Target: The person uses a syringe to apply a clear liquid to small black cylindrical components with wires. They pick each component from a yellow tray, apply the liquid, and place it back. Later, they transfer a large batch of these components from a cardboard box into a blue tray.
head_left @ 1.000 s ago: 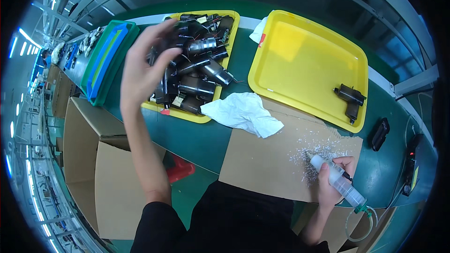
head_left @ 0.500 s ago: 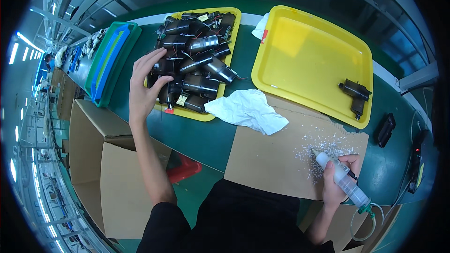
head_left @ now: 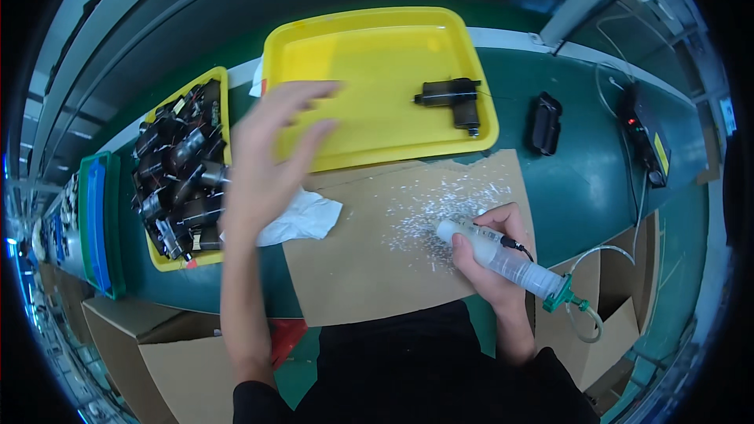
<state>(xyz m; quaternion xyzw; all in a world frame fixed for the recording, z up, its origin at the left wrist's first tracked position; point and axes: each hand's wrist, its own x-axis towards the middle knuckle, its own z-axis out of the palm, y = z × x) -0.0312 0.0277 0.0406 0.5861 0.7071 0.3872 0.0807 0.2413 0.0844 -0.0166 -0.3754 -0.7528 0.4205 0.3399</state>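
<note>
My right hand (head_left: 495,255) wraps round a clear dispensing syringe (head_left: 514,265) with a white front end, a green cap and a thin tube. Its front end points at a patch of white specks (head_left: 420,208) scattered on a cardboard sheet (head_left: 345,286). Blurred by motion, my left hand (head_left: 275,149) hangs over the left part of a yellow tray (head_left: 369,159), fingers apart with nothing visible in them. Two dark, dumbbell-free cylindrical parts joined at an angle, a black housing (head_left: 452,94), lie at the tray's right end.
On the left, a second yellow tray (head_left: 223,82) holds a heap of dark cylindrical housings (head_left: 184,153). White crumpled paper (head_left: 306,216) lies beside my left wrist. A black case (head_left: 544,124) and a black box with a red light (head_left: 646,137) sit at right. Cardboard boxes (head_left: 181,361) stand below the bench edge.
The view has swung right. My left hand has moved from the heap of housings to over the other tray. My right hand still holds the syringe above the cardboard.
</note>
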